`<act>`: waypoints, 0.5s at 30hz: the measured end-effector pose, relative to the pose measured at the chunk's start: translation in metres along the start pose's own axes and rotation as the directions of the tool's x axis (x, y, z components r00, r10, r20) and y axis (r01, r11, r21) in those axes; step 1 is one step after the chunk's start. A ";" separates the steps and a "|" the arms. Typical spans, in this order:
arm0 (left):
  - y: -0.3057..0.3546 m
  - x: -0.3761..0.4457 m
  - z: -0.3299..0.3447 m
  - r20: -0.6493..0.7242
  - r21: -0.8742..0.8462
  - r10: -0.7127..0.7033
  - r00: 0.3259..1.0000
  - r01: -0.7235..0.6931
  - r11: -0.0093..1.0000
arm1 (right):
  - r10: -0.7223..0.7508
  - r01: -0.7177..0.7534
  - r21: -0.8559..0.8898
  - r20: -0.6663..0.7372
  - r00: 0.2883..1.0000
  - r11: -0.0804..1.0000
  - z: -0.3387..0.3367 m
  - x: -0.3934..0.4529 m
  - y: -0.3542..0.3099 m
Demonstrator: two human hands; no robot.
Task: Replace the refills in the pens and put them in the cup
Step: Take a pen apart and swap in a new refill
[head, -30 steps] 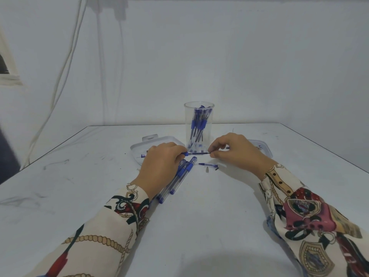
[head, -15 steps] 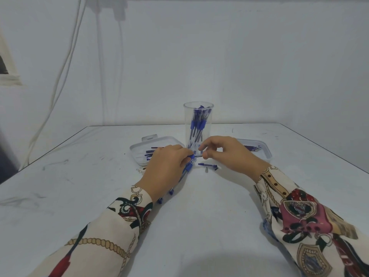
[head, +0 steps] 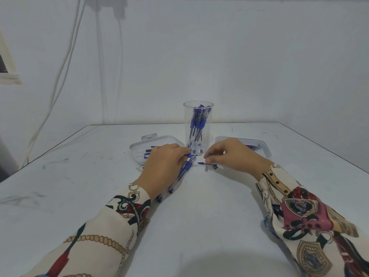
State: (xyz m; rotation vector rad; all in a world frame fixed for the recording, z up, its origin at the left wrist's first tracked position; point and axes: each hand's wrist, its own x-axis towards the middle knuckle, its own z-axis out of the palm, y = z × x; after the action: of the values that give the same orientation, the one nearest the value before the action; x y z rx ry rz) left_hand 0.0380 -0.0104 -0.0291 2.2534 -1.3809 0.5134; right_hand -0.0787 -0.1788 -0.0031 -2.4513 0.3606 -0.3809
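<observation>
Two hands | left hand [head: 162, 164] grips pen [head: 188, 155] | right hand [head: 233, 154] pinches, contents unclear | no legible writing

A white table [head: 199, 226] carries a cup [head: 198, 116], two trays [head: 137, 154], and loose pens [head: 179, 176].
</observation>
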 end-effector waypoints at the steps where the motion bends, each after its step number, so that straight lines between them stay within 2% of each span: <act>1: 0.000 0.000 0.000 0.000 0.000 -0.005 1.000 0.005 1.000 | 0.009 -0.008 -0.031 0.026 1.000 0.999 0.001 0.000 0.000; 4: 0.000 0.000 -0.001 0.001 0.004 -0.016 1.000 0.016 1.000 | 0.009 0.001 -0.169 0.060 0.998 0.986 0.006 0.002 0.001; 7: 0.000 0.000 -0.001 0.008 0.006 -0.018 1.000 0.018 1.000 | -0.014 0.026 -0.183 0.070 0.997 0.983 0.009 0.003 0.001; 9: -0.001 0.000 -0.001 0.005 -0.004 -0.021 1.000 0.021 1.000 | -0.020 0.023 -0.091 0.034 0.999 0.996 0.009 0.003 0.000; 13: 0.000 0.000 -0.002 0.005 0.007 -0.026 1.000 0.026 1.000 | 0.049 -0.020 0.206 -0.136 0.990 0.978 0.004 0.005 -0.001; 15: 0.001 0.000 -0.002 0.013 0.011 -0.032 0.999 0.032 0.999 | 0.095 -0.045 0.341 -0.133 0.986 0.939 0.002 0.006 0.000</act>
State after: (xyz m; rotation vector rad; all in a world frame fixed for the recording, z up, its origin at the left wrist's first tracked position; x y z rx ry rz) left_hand 0.0368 -0.0097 -0.0272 2.2877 -1.3493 0.4980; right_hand -0.0728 -0.1795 -0.0037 -2.0751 0.4080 -0.5482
